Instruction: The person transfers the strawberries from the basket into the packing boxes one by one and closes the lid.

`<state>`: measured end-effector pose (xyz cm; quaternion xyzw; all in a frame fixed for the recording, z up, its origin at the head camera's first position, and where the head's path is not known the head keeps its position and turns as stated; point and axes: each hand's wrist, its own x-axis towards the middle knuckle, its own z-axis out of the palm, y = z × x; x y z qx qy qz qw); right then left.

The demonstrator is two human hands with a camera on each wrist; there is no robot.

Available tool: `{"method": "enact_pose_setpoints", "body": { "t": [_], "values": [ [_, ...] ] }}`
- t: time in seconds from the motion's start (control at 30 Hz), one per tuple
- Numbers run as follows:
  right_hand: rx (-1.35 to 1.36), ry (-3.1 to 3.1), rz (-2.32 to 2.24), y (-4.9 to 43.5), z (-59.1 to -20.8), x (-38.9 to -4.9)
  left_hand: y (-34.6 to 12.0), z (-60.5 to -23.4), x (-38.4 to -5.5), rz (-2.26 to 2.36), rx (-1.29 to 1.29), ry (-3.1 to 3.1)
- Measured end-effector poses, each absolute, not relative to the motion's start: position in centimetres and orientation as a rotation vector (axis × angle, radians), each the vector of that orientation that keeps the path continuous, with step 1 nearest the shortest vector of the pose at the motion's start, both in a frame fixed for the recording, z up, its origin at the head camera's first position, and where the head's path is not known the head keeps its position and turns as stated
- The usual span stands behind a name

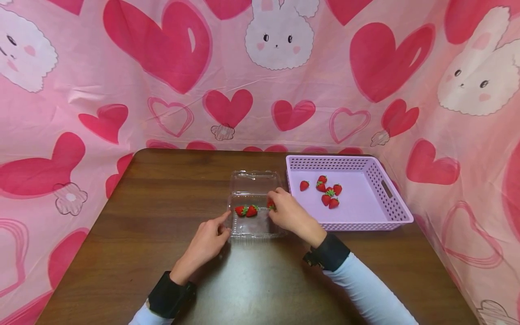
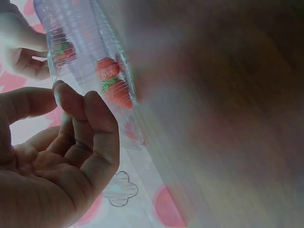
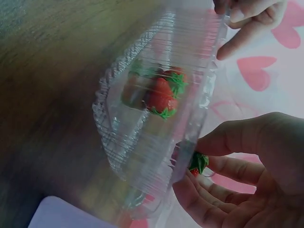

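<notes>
A clear plastic clamshell box lies with its lid folded back. Two strawberries sit side by side near its left wall. My left hand is at that wall, index finger stretched out and fingertips right at the rim. From the right, my right hand reaches over the box and pinches a strawberry between thumb and fingers. In the right wrist view its green leaves show, while much of the fruit is hidden by the fingers and the box wall.
A purple plastic basket with perforated sides stands close to the box on the right. Several strawberries lie in its left half. The brown wooden table is backed by a pink cloth with hearts and rabbits.
</notes>
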<state>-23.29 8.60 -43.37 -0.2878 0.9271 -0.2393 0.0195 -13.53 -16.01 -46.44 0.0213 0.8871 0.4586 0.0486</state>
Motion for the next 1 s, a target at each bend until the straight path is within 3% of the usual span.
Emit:
{"method": "enact_pose_setpoints", "body": {
  "t": [0.3, 1.0],
  "values": [
    [-0.800, 2.810, -0.715, 7.8, -44.1, -23.3, -16.1, -46.5, -13.6, 1.390, 0.062, 2.708],
    [-0.890, 2.841, -0.650, 6.5, -45.5, -23.5, -16.1, -46.6, -13.5, 1.406, 0.065, 2.713]
  ]
}}
